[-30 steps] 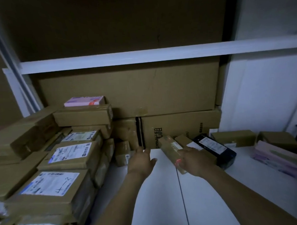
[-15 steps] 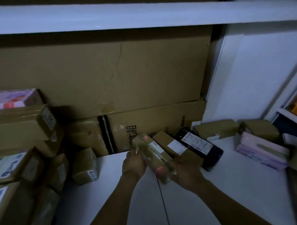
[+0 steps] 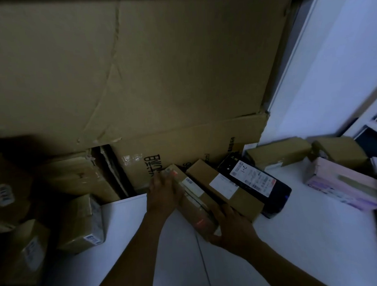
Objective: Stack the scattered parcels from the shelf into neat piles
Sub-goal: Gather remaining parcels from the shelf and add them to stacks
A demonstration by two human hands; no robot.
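Dim light, view down onto a white shelf surface (image 3: 293, 242).

- Long narrow parcel (image 3: 192, 198): brown cardboard, small white label and red marks on top. It lies diagonally at centre frame, far end toward the upper left and near end toward the lower right.
- Left hand (image 3: 163, 194): clasps the far left side of the narrow parcel, back of the hand up, fingers reaching toward its far end. Finger detail is blurred.
- Right hand (image 3: 231, 229): grips the near end, thumb at the near edge, fingers over the top.
- Second brown parcel (image 3: 238, 196): white label, lies touching the narrow parcel on its right, at the same angle.
- Black parcel (image 3: 277, 193): printed white label, just right of the second one.
- Two small brown boxes (image 3: 277, 152) and (image 3: 339, 150) sit at right of frame, with a pink box (image 3: 343, 184) in front of them.
- Large carton (image 3: 159, 69) fills the upper frame; a printed carton (image 3: 183, 147) stands below it, behind the parcels.
- Small taped box (image 3: 81, 221) sits at left; a stack of labelled parcels (image 3: 16, 245) fills the lower left corner.
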